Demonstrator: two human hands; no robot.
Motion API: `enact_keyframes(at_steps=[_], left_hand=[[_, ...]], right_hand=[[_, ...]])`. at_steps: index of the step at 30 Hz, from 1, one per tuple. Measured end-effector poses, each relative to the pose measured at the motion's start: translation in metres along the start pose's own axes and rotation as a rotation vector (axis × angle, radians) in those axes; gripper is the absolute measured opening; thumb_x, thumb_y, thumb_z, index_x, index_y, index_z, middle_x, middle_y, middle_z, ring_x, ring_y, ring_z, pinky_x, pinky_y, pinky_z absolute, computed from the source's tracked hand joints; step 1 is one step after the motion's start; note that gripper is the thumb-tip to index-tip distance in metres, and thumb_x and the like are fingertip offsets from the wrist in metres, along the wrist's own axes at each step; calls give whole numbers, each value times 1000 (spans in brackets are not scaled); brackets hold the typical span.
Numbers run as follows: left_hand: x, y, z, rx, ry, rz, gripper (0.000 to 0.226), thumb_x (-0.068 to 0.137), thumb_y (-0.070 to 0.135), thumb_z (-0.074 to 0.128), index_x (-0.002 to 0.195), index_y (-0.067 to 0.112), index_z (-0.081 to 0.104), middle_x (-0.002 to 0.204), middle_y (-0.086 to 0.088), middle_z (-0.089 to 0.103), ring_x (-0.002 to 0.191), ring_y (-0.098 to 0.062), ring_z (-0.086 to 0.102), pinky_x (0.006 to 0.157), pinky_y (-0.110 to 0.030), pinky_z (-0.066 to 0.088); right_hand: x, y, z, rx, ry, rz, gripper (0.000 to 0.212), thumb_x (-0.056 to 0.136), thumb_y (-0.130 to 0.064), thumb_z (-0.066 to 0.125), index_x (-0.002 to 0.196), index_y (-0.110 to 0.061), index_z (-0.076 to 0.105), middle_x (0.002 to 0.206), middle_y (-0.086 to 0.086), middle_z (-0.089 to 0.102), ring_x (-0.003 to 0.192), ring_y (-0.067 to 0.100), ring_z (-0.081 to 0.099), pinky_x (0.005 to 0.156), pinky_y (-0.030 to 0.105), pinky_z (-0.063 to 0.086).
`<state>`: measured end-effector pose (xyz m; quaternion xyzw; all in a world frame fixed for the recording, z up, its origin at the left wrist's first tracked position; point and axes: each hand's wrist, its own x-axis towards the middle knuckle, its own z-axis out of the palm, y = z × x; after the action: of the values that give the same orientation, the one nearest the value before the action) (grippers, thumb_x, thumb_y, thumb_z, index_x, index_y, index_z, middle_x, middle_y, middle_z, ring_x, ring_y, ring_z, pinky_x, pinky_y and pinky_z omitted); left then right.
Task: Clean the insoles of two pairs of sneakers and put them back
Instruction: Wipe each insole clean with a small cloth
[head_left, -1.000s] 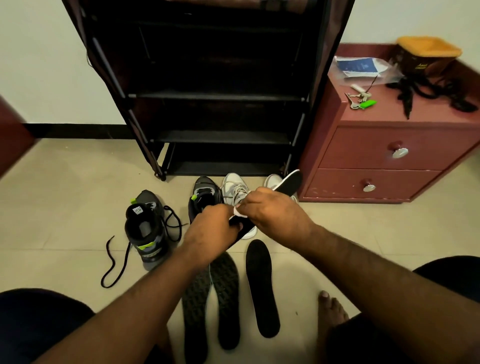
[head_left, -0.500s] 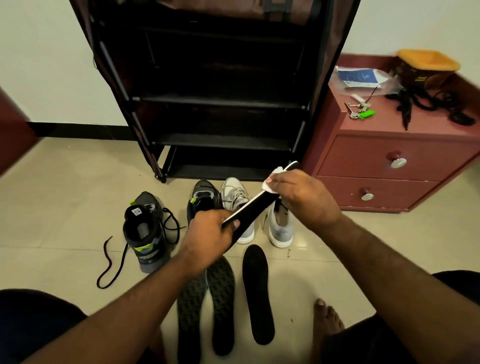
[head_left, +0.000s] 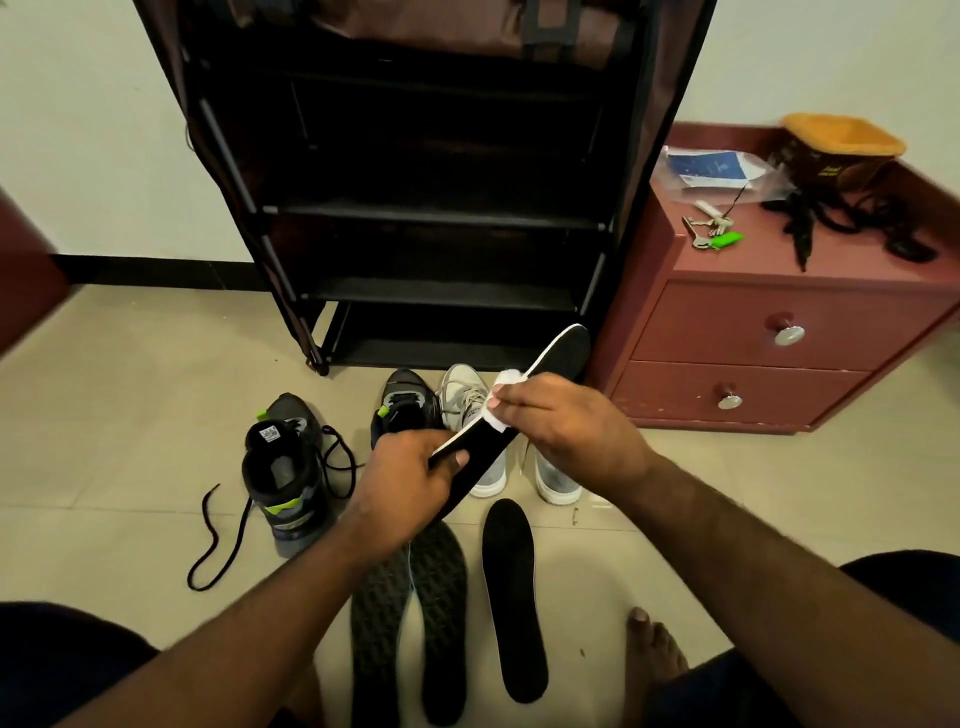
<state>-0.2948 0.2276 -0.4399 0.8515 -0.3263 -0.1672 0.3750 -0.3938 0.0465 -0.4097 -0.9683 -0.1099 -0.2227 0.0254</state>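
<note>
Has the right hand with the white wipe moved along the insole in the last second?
Yes. The right hand slid the white wipe up the held insole toward its toe end, away from the left hand.

held insole (head_left: 563, 349): matt black top, thin white edge, looks like foam
wipe (head_left: 497, 415): soft white cloth or tissue, crumpled, I cannot tell which
patterned insoles (head_left: 439, 587): dark, rough textured weave
plain insole (head_left: 511, 587): smooth matt black
dark sneakers (head_left: 285, 467): matt mesh cloth with green plastic-looking accents, black cloth laces
light sneakers (head_left: 556, 475): pale grey cloth, white rubbery soles
floor (head_left: 130, 395): smooth beige tiles, faint sheen
shoe rack (head_left: 436, 218): black metal-looking tubes, brown cloth cover
cabinet (head_left: 727, 332): painted reddish wood, satin, chipped low edge, shiny metal knobs
keys (head_left: 698, 231): metal, with glossy green plastic tag
bag (head_left: 727, 174): clear glossy plastic
</note>
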Motion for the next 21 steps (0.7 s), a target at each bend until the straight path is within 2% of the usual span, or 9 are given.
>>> enact_keyframes(at_steps=[2,5,8,10,12,15,18,19,21], left_hand=[[1,0,0,-2,-12,-1,11,93,23,63,97,23,74,77,7,70,74,-9,67,70,-32,56],[-2,2,5,-14,-49,-17,8,92,25,65,91,30,72,77,10,69,75,-7,67,69,-28,55],[-2,3,6,-103,-60,-45,20,91,17,66,75,30,65,70,6,69,67,-11,67,64,-30,54],[1,3,5,-179,-84,-23,19,90,7,63,80,22,70,74,1,72,72,-15,69,69,-37,56],[3,6,3,-276,-133,-50,9,91,8,64,89,14,72,82,-4,74,79,-20,72,76,-43,58],[1,15,0,-462,-206,-152,7,93,14,64,97,12,70,87,-8,76,81,-24,74,77,-42,60],[-1,18,-3,-591,-226,-169,13,94,12,62,105,13,69,93,-9,76,87,-27,73,80,-44,59],[-1,18,-3,-621,-225,-167,16,94,9,61,108,13,68,95,-9,76,90,-28,73,82,-44,58],[0,17,-3,-704,-232,-155,27,93,0,58,115,14,66,101,-11,74,96,-29,70,86,-44,56]], right_hand=[[3,12,-6,30,8,33,25,77,-3,60,100,1,71,99,15,71,88,29,68,71,36,59],[3,36,-14,-12,199,229,25,75,4,61,96,1,73,95,14,72,84,30,69,65,42,60],[7,-6,6,55,170,32,24,77,-3,54,91,-1,73,92,13,72,79,28,68,62,35,58],[8,-36,20,209,68,-67,27,81,-6,51,98,-1,72,99,13,71,82,29,68,66,33,58],[10,-22,17,320,50,-36,31,81,-6,49,99,-2,73,101,13,71,85,27,68,71,31,57],[9,36,-2,148,198,247,29,74,2,56,95,-3,74,96,12,73,89,25,68,81,33,56],[3,54,-9,69,257,457,26,71,6,63,93,-1,75,93,14,73,87,31,70,84,48,56],[4,39,-7,127,244,441,25,72,5,64,94,-2,75,92,13,73,86,28,69,82,43,56],[6,-5,7,269,139,251,27,71,1,64,95,-6,75,89,7,73,83,21,63,78,30,51]])
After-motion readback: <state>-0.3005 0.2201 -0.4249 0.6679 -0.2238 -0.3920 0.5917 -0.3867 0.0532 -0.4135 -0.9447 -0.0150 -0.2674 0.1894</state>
